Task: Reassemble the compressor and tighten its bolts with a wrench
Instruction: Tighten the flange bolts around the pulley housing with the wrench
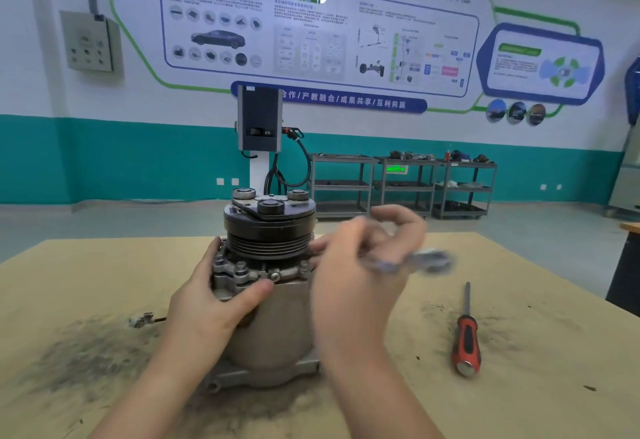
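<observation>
Compressor (273, 303) stands upright at table (519, 404) centre, left hand (211, 296) clamped on its flange. Right hand (363, 265) grips blurred wrench (412, 261), long axis pointing right, bolts just left of it.

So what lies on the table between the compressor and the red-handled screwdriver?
Only bare, grimy table; above it, the right hand holds the blurred wrench.
</observation>
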Tool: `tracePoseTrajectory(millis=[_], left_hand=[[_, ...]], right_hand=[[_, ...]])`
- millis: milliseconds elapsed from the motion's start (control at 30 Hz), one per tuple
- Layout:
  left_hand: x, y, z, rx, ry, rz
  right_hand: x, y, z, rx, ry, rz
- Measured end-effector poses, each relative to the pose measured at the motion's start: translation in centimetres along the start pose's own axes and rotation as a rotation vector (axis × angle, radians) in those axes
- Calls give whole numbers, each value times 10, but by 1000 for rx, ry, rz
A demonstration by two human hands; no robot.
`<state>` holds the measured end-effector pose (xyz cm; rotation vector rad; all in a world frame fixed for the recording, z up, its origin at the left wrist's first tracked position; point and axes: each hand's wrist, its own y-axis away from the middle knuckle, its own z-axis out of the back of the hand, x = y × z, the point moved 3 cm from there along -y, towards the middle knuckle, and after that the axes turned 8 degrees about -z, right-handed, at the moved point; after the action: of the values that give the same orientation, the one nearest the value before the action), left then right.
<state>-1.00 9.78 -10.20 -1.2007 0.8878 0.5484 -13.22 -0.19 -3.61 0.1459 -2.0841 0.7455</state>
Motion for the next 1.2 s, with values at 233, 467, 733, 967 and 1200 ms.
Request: tracePoseTrajectory(millis=[233, 467, 733, 967, 1200], left_hand=[[15, -3, 3, 32, 28, -44], [14, -5, 3, 38, -8, -27], [11, -3, 2, 35, 20, -23], [12, -5, 2, 27, -1, -30], [12, -6, 0, 32, 0, -13]], right_hand=[[-18, -44, 23, -130, -294, -209], [-33, -45, 14, -100, -367, -283], [-39, -60, 14, 133, -405, -528], [-46, -66, 12, 178, -424, -567], [-28, -30, 23, 33, -256, -131]])
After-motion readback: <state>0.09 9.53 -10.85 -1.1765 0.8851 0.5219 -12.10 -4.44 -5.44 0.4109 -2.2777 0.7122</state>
